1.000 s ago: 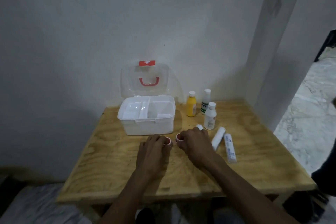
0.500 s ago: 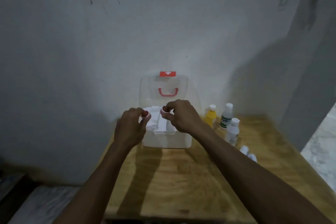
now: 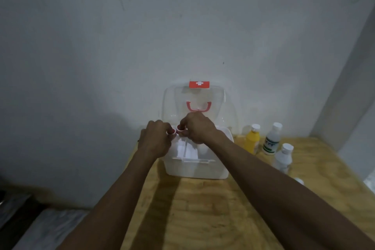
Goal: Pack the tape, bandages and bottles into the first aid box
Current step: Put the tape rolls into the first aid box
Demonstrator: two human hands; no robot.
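Because both tape rolls must drop inside, the left hand (image 3: 155,140) and right hand (image 3: 197,128) each pinch one — directly above the open first aid box (image 3: 196,168).

My left hand (image 3: 156,140) and right hand (image 3: 197,129) cover most of the 2 tape rolls and the first aid box (image 3: 195,166) compartments. A bandage roll (image 3: 299,180) barely peeks past my right forearm. The green-labelled bottle (image 3: 272,139) text is too blurred to read.

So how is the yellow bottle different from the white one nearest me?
The yellow bottle has a yellow body; the nearest white bottle is white all over. The yellow bottle stands farther back and closer to the first aid box. Both stand upright on the table with white caps.
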